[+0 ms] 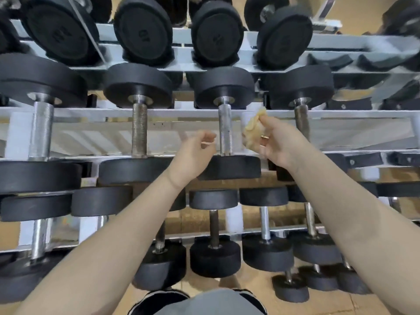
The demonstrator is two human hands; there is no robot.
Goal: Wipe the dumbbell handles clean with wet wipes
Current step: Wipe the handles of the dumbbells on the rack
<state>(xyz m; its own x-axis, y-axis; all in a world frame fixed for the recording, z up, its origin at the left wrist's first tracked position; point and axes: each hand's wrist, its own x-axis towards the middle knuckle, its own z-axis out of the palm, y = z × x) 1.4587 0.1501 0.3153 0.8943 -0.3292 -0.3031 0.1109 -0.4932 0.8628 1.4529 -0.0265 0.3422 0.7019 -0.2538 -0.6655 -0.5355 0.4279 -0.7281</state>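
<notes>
Dumbbell handle (pixel 225 129) on the middle rack tier sits between both hands, dead centre. Right hand (pixel 276 142), at its 3 o'clock, pinches a crumpled yellowed wet wipe (pixel 252 130); left hand (pixel 193 153), at 9 o'clock, is loosely curled and empty. Best: wrap wipe round the knurled bar, rub its full length, left hand steadying the near weight plate (pixel 231 167).
</notes>
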